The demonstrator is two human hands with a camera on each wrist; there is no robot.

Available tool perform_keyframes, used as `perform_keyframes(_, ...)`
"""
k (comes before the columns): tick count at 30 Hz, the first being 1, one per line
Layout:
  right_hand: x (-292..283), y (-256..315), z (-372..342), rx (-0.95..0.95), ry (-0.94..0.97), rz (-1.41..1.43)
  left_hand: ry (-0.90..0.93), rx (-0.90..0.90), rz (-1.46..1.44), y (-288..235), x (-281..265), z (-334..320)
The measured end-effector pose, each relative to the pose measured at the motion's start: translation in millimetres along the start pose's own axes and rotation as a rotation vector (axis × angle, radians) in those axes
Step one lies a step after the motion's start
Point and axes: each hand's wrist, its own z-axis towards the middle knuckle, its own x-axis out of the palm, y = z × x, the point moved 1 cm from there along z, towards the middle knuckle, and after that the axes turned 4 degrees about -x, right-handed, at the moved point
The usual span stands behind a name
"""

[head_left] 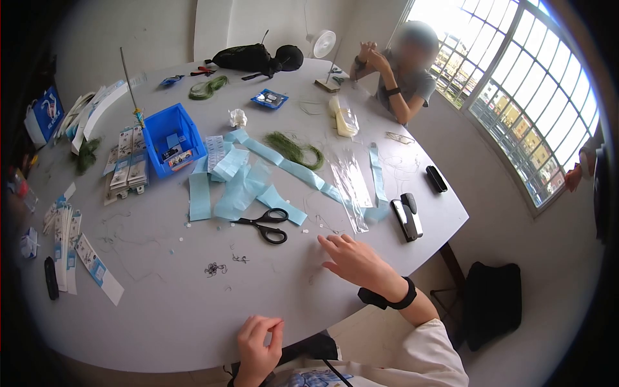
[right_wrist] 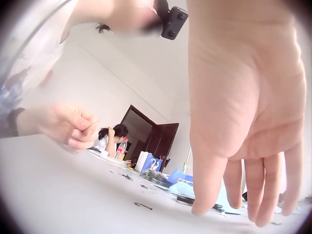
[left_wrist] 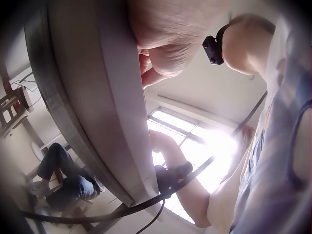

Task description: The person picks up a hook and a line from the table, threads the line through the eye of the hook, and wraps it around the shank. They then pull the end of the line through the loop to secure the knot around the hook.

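My left hand [head_left: 260, 348] is at the near table edge, thumb and index finger together. In the right wrist view, a thin pale strand [right_wrist: 98, 121] sticks out from its pinched fingertips; what it belongs to I cannot tell. Further right, my right hand [head_left: 358, 263] reaches low over the tabletop, palm down, its fingers fairly straight with nothing held. Beyond its fingertips lie black-handled scissors [head_left: 265, 226] and light blue paper strips [head_left: 240, 184]. A small dark hook [right_wrist: 143, 205] lies on the table in the right wrist view, and dark tangled clusters [head_left: 215, 269] lie left of that hand.
A stapler [head_left: 407, 217] and clear plastic sleeves [head_left: 348, 187] are on the right. To the left stand a blue bin [head_left: 173, 138] and packs of printed cards [head_left: 126, 164]. A green thread bundle [head_left: 293, 149] lies mid-table. Another person [head_left: 406, 77] sits across.
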Motion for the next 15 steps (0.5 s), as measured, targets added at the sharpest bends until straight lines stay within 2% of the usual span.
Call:
perform_keyframes(2,-13,26,-13,-0.001,-0.178,0.223,-0.009,-0.003,-0.009,0,0,1)
perform_keyframes(4,-22,56,-25,-0.049,-0.207,0.407,0.001,-0.029,-0.006,-1,-1,0)
perform_keyframes(6,-27,78,-35,-0.123,-0.159,0.602,0.009,-0.013,0.0,-1,-2,0)
perform_keyframes(10,-20,96,-38,-0.246,-0.206,0.642,0.03,-0.007,0.002,-4,-2,0)
perform_keyframes(15,-3,99,-32,-0.157,-0.234,0.599,0.005,0.002,-0.015,0,0,-1)
